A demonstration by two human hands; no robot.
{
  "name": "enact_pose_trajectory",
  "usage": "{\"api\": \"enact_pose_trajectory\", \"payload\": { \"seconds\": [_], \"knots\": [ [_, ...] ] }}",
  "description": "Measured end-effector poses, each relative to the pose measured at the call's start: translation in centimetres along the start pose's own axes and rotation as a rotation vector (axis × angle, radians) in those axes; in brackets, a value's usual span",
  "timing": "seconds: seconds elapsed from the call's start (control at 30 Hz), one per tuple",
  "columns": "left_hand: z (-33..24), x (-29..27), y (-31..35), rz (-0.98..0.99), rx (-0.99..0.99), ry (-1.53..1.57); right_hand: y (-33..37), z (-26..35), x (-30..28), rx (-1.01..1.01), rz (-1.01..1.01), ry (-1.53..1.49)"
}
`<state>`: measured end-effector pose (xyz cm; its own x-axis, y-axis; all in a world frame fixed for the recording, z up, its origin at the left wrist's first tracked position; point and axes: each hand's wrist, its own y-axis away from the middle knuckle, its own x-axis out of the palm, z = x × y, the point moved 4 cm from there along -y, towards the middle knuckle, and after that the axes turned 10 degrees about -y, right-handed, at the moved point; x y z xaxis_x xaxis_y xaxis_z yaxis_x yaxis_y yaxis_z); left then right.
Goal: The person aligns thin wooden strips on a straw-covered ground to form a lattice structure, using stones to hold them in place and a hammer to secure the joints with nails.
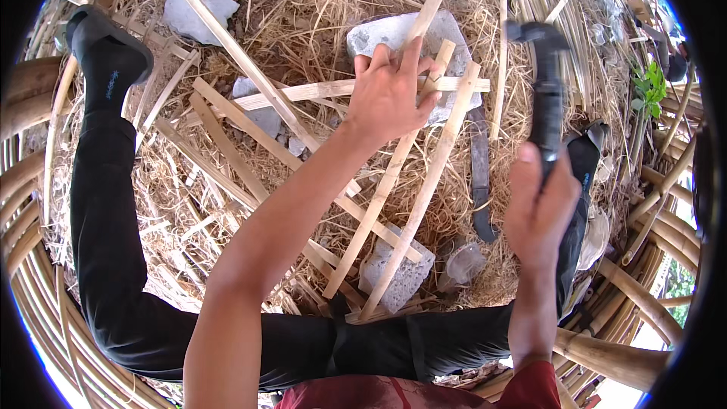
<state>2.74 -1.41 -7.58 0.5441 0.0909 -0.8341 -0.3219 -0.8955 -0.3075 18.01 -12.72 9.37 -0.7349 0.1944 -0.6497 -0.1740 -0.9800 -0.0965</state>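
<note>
Pale wooden strips (424, 182) cross over a grey stone (371, 34) at 12 o'clock, seen from above by a person sitting with legs apart on straw (303, 26). The left hand (388, 95) lies over the crossing strips at 12 o'clock, its fingers spread and touching the wood; whether they pinch anything between them cannot be told. At 3 o'clock the right hand (541, 201) is closed around the handle of a black hammer (547, 83), which is blurred, its head up at 2 o'clock, well apart from the strips. A dark knife (480, 159) lies between the strips and the right hand. Two long strips slant down from the crossing toward 6 o'clock, passing near or over a rough block (409, 276), with a clear cup (462, 263) just beside it. More strips lie on the straw toward 9 o'clock. Black socks show at 10 and 3 o'clock.
</note>
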Motion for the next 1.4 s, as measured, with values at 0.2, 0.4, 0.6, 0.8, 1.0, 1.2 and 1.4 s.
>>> {"api": "enact_pose_trajectory", "payload": {
  "seconds": [0.2, 0.4, 0.6, 0.8, 1.0, 1.2, 1.4],
  "knots": [
    [-0.9, -0.6, -0.7, -0.024, 0.01, 0.058, 0.0, -4.7, 2.1, -0.057, 0.117, 0.172],
    [-0.2, -0.2, -0.2, -0.039, 0.019, 0.009, -0.2, 0.8, -0.3, 0.025, 0.044, 0.063],
    [-0.5, -0.4, -0.4, -0.017, -0.005, 0.011, -0.1, -4.5, 2.8, -0.121, 0.122, 0.189],
    [-0.2, 0.0, 0.2, 0.027, -0.01, -0.053, 0.0, -2.7, 2.2, 0.045, 0.1, 0.031],
    [-0.7, -0.7, -0.7, 0.023, 0.003, 0.006, 0.8, -7.4, 3.9, -0.113, 0.214, 0.276],
    [0.3, -0.7, 0.1, 0.003, 0.013, -0.005, 0.5, -2.0, 2.2, 0.038, 0.071, -0.036],
    [-1.0, -1.0, -0.5, -0.018, 0.009, 0.025, 0.8, -8.3, 3.9, -0.052, 0.269, 0.293]
  ]
}}
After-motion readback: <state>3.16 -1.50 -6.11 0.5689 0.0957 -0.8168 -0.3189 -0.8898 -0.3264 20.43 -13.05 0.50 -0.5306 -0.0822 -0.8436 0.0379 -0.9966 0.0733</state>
